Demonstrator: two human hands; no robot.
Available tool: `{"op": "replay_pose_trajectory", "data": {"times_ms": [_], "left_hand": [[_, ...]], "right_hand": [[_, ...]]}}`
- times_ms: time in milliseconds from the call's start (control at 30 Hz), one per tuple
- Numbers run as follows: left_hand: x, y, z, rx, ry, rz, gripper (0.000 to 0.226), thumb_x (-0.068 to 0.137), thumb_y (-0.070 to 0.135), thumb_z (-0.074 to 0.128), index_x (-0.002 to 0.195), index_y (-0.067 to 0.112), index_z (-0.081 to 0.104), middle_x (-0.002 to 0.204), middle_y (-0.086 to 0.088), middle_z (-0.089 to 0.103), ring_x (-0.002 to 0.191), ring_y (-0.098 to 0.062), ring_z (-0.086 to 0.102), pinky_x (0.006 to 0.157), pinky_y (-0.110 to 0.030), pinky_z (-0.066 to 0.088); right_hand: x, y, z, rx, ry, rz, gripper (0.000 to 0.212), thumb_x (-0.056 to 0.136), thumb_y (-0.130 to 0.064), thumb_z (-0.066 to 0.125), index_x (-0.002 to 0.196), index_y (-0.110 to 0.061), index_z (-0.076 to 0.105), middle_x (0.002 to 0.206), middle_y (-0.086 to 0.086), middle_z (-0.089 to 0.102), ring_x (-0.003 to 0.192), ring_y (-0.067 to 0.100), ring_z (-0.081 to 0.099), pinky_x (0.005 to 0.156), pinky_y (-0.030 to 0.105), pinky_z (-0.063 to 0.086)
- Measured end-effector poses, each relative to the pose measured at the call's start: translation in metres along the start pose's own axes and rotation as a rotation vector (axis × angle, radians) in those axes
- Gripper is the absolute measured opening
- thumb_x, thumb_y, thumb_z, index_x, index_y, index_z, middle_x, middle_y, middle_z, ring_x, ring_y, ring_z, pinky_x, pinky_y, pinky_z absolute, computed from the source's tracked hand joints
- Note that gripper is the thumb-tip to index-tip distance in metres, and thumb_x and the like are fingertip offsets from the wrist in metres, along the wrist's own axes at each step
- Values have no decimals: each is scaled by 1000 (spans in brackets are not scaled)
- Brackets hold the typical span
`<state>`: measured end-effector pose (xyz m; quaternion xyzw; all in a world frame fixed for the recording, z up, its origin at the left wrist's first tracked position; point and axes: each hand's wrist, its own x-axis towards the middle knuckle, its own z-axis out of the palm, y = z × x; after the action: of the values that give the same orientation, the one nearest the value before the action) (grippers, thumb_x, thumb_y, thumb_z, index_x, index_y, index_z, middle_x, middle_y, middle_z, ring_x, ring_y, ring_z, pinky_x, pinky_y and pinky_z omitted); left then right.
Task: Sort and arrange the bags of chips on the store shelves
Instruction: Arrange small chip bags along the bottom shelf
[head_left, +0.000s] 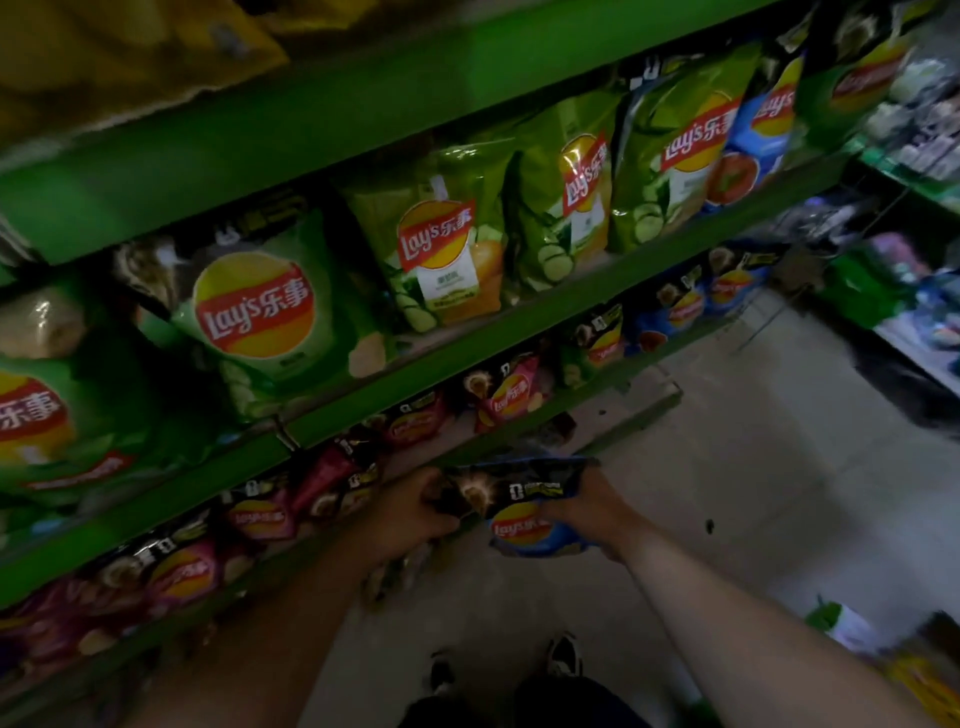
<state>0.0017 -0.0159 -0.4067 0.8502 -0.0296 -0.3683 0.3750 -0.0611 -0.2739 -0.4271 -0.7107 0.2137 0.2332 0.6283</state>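
A blue bag of chips (530, 512) is held low in front of the green shelves (467, 353), just off the edge of the lower tier, with its dark top strip turned upward and its logo facing the camera. Both forearms are stretched forward and downward from the bottom of the view. The left hand (410, 512) is curled around the bag's upper left corner, fingers closed on the crinkled foil. The right hand (589, 512) is wrapped around the bag's right side, thumb over the front and fingers hidden behind it. Green bags (260, 306) are stood in a row on the middle shelf, and pink bags (260, 517) are lined along the tier beside the left hand. Pale floor tiles (753, 467) are seen beneath the bag.
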Motion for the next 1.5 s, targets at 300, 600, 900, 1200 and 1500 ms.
{"op": "replay_pose_trajectory", "data": {"times_ms": [300,600,900,1200,1500], "left_hand": [[49,40,18,-73,139,-156,38,84,24,72,119,19,59,102,-6,64,96,-24,63,85,-35,52],[107,104,53,-342,411,-265,64,86,27,74,141,8,46,148,-16,45,129,-33,50,95,-39,48],[142,129,61,-123,635,-322,92,81,21,78,154,20,22,145,-22,45,127,-41,48,99,-44,43],[161,132,92,-297,446,-301,68,92,5,66,150,7,31,153,-19,37,132,-41,45,101,-43,44],[179,131,89,-303,796,-487,104,81,28,79,152,1,9,152,-22,35,132,-41,44,101,-44,46]], "right_hand": [[9,10,-71,-49,67,11,47,72,-11,84,110,-27,62,103,-5,66,87,7,62,73,21,51],[44,25,-171,-128,-69,15,48,74,-9,83,115,-23,61,105,-4,66,96,14,62,81,29,52],[91,9,-242,-138,-165,-80,57,74,-5,81,127,-16,62,116,2,69,103,15,65,81,26,54],[112,15,-252,-169,-147,-71,51,75,-4,80,120,-19,64,101,-6,66,85,5,62,66,14,51],[113,21,-255,-154,-86,-57,52,77,-2,78,126,-12,61,111,5,67,85,10,61,65,17,52]]}}
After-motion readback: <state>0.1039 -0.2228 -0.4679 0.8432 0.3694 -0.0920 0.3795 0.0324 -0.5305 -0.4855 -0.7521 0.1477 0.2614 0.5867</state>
